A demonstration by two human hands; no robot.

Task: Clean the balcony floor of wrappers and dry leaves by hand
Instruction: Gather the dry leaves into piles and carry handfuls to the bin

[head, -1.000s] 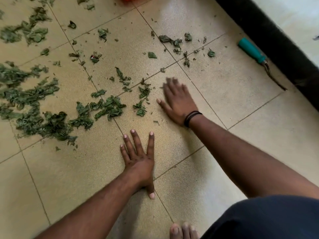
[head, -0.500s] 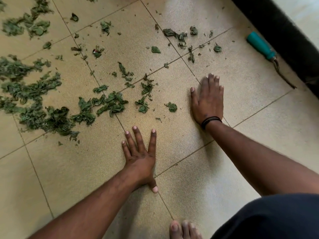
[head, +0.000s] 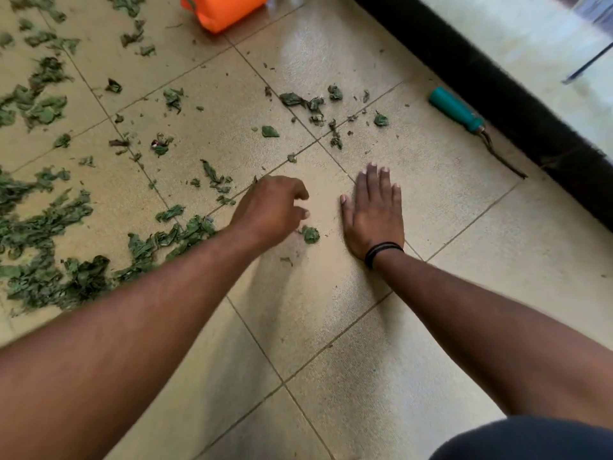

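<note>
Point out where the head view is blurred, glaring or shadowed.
Head view: the left hand and the leaf piles at the left edge are motion-smeared; the right hand flat on the floor is sharp; a pale glare streak lies on the tile beside the orange container; soft shadows sit under both forearms.

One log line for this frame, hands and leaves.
left hand: curled above leaf | right hand: flat on floor | leaves: uncollected

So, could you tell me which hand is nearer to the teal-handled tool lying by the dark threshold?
The right hand. It lies flat on the tile, down-left of the teal-handled tool. The left hand hovers farther left, beside a single leaf.
</note>
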